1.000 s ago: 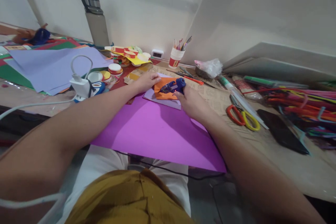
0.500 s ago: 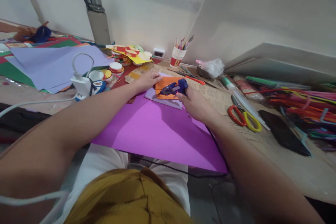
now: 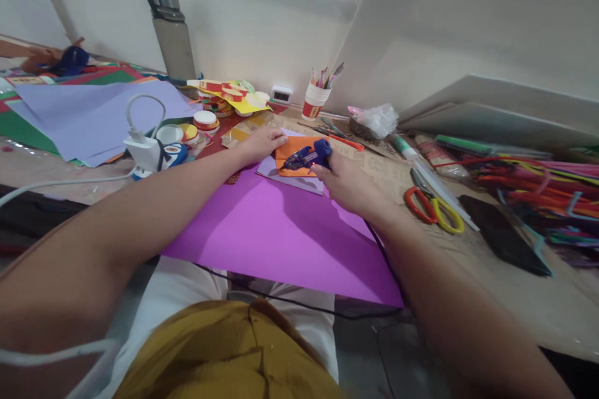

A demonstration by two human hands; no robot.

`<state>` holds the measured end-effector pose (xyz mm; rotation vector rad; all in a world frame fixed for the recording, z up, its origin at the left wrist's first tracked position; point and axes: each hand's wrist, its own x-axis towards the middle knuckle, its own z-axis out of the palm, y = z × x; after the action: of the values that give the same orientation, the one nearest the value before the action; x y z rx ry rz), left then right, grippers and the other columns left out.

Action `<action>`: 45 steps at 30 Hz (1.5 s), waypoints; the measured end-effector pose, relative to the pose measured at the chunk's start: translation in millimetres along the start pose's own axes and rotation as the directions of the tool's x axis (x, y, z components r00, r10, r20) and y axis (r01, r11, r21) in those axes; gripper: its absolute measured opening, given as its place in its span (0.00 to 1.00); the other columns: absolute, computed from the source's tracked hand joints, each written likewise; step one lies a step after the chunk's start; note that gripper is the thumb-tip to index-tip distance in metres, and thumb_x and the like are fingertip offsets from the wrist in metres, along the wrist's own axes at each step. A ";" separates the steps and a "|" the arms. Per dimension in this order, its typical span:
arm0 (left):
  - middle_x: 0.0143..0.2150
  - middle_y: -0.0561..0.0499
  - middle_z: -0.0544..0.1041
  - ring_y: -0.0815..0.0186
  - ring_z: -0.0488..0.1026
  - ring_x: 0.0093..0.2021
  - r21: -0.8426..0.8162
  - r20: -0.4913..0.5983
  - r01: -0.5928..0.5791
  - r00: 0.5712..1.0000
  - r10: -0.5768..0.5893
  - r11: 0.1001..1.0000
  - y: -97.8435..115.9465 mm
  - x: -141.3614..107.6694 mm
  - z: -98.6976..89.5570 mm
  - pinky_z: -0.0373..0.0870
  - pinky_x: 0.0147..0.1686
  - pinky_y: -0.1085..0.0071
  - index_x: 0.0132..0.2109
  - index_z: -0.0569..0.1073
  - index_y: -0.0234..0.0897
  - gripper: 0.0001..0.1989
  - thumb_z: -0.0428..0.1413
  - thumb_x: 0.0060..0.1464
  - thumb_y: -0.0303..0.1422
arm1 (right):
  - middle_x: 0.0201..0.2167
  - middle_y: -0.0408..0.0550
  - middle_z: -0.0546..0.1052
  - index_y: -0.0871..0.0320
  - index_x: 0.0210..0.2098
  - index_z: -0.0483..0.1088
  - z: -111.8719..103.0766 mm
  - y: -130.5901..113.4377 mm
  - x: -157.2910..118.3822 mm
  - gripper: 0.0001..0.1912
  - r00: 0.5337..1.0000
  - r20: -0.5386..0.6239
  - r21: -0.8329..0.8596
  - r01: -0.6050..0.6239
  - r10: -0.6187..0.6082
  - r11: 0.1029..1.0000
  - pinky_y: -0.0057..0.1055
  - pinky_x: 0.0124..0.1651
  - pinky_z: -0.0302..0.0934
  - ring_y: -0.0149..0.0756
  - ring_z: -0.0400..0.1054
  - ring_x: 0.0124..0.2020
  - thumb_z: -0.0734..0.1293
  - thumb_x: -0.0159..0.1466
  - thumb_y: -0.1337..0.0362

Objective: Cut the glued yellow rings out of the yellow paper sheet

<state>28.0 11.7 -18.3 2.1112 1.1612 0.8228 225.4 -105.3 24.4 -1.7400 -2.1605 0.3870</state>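
Note:
A blue hot glue gun (image 3: 306, 156) is gripped in my right hand (image 3: 349, 182), its nozzle pointing left and down over an orange sheet of paper (image 3: 309, 173). A small red light shows on the gun near my thumb. My left hand (image 3: 263, 142) pinches the upper left corner of the orange paper. Beneath it lies a lilac piece (image 3: 299, 184) with a thick edge. Both rest on a large purple sheet (image 3: 262, 230), which hangs past the table's front edge over my lap. Whether the nozzle touches the orange paper I cannot tell.
Right of my arm lie scissors (image 3: 435, 209) with red and yellow handles, a black phone (image 3: 505, 235) and bundled pipe cleaners (image 3: 552, 193). A paper cup of pens (image 3: 316, 101) stands behind. On the left are a white plug adapter (image 3: 145, 153), lilac sheets (image 3: 93, 112) and a bottle (image 3: 173, 43).
My right hand and the glue gun have shifted very slightly left over the orange paper. The whole view has moved a touch; my left hand keeps its hold.

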 end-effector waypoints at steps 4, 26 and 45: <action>0.25 0.53 0.63 0.66 0.58 0.29 -0.023 0.024 -0.012 1.000 0.012 1.000 -2.8 0.2 0.8 0.54 0.31 0.67 0.26 0.63 0.38 0.14 0.49 0.59 0.36 | 0.35 0.53 0.78 0.55 0.44 0.69 -6.6 3.7 -8.3 0.12 1.000 0.026 0.059 -0.003 0.002 0.998 0.36 0.37 0.63 0.47 0.73 0.39 0.58 0.68 0.58; 0.26 0.54 0.65 0.67 0.61 0.29 0.028 0.010 -0.047 0.999 0.046 0.999 -7.9 1.9 0.1 0.56 0.32 0.68 0.27 0.64 0.37 0.14 0.49 0.60 0.37 | 0.27 0.48 0.75 0.55 0.35 0.66 -4.3 7.8 -9.6 0.10 1.000 0.022 0.097 0.006 -0.008 0.995 0.31 0.31 0.58 0.40 0.71 0.31 0.59 0.68 0.57; 0.26 0.54 0.65 0.67 0.61 0.30 0.063 0.030 -0.015 0.999 0.013 0.998 -2.6 0.9 -2.4 0.55 0.33 0.69 0.27 0.65 0.37 0.13 0.49 0.60 0.35 | 0.30 0.53 0.76 0.57 0.36 0.68 -19.4 29.4 -8.5 0.10 0.990 -0.092 -0.069 -0.109 0.103 0.992 0.33 0.32 0.58 0.41 0.70 0.31 0.60 0.67 0.58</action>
<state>25.2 14.1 -18.5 2.1773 1.1724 0.7685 261.3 -107.3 29.0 -1.8810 -2.0509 0.2544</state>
